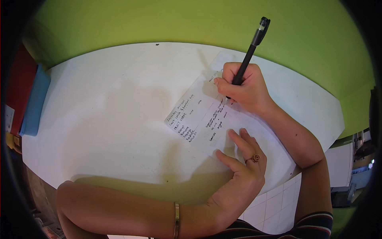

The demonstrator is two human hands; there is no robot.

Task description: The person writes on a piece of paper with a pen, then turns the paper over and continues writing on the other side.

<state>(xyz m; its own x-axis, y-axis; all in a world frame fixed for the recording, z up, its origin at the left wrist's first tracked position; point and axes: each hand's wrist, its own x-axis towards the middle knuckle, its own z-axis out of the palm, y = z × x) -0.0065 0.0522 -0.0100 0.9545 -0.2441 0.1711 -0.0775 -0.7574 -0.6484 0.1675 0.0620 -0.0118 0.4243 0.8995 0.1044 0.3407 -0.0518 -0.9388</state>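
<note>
A sheet of paper (199, 119) with several lines of black handwriting lies at a slant on the white table. My right hand (248, 85) is closed around a black pen (250, 55), its capped end pointing up and its tip down at the sheet. The pen's tip is partly hidden by my fingers. Over the sheet's lower edge is my left hand (246, 159), fingers spread, with a ring on one finger. Its fingertips are at the paper, and nothing is held in it. A bracelet (176, 219) circles my left wrist.
The white table (99, 103) has a curved far edge against a green wall (179, 20). At the left edge stand a blue container (36, 101) and a red surface (28, 79). White floor tiles (274, 203) show below right, with a white surface (338, 163) beyond the table.
</note>
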